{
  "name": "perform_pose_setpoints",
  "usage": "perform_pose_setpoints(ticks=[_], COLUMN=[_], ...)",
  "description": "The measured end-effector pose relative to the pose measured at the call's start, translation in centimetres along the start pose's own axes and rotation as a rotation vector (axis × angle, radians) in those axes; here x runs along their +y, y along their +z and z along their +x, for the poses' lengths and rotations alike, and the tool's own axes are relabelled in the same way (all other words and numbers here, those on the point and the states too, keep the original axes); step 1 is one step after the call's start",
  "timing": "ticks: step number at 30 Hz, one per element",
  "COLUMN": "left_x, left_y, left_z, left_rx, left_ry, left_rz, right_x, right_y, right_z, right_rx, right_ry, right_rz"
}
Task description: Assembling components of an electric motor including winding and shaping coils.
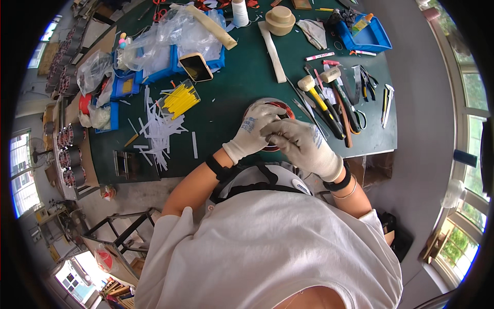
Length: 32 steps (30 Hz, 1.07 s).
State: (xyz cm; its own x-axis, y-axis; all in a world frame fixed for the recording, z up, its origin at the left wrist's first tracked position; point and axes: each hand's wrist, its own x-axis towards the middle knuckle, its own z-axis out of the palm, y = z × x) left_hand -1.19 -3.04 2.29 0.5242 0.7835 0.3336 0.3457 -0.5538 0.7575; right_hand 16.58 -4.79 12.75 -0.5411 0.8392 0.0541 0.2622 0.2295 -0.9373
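A round motor stator with reddish-copper windings sits at the near edge of the green table, mostly hidden under my hands. My left hand, in a white work glove, is closed over its left side, the fingers curled onto the top. Above the right part of the stator, my gloved right hand is closed in a pinch. Its fingertips meet close to the left hand's fingers, and whatever they hold is too small or hidden to make out.
To the right lie mallets, scissors and pliers. On the left are white paper strips, yellow strips in a box and a phone. Blue bins stand farther back, beside a white thread spool.
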Motion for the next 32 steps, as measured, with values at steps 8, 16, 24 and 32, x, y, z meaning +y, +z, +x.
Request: perform_pose_setpoints(ticks=[8, 16, 24, 32], left_x=[-1.5, -4.0, 1.8, -0.3], left_y=[-0.4, -5.9, -5.2, 0.7], left_z=[-1.2, -7.7, -5.0, -3.7], left_rx=[0.057, 0.253, 0.169, -0.445], left_ry=[-0.121, -0.546, -0.124, 0.077], left_rz=[0.162, -0.042, 0.418, 0.707], right_x=[5.4, 10.0, 11.4, 9.5], right_y=[-0.1, 4.8, 7.3, 1.5], right_z=[2.2, 2.2, 6.0, 0.0], right_rx=[0.399, -0.015, -0.691, -0.335], right_ry=[0.263, 0.173, 0.368, 0.255], right_rz=[0.346, -0.776, -1.114, -0.692])
